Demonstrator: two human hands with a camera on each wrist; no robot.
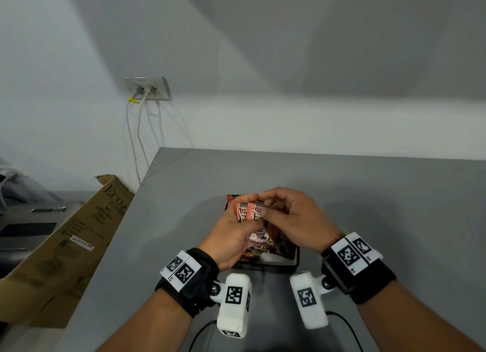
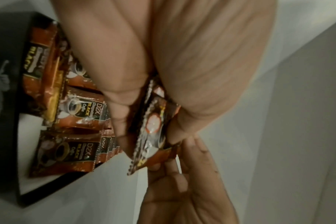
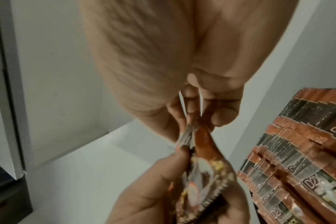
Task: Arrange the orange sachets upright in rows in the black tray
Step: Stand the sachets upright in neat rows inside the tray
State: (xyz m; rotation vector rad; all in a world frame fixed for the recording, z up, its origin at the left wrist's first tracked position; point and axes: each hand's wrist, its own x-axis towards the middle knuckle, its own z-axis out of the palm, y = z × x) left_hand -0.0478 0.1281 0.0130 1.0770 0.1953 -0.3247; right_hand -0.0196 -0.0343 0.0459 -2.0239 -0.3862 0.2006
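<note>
Over the black tray (image 1: 296, 259) my left hand (image 1: 238, 227) grips a small fan of orange sachets (image 1: 248, 212) between thumb and fingers. My right hand (image 1: 269, 211) pinches the top edge of the rightmost sachet (image 3: 203, 134) in that fan. In the left wrist view the held sachets (image 2: 153, 125) show edge-on, with the right hand's fingers (image 2: 173, 171) touching their lower end. Several more orange sachets (image 2: 81, 109) stand packed in rows in the tray (image 2: 19, 174). The right wrist view shows the tops of those rows (image 3: 297, 144) at the right.
The tray sits on a grey table (image 1: 381, 207) against a white wall. A cardboard box (image 1: 65, 246) leans along the table's left edge, with a grey appliance (image 1: 31, 220) behind it. A wall socket (image 1: 147, 89) with hanging cables is above the table's back left corner.
</note>
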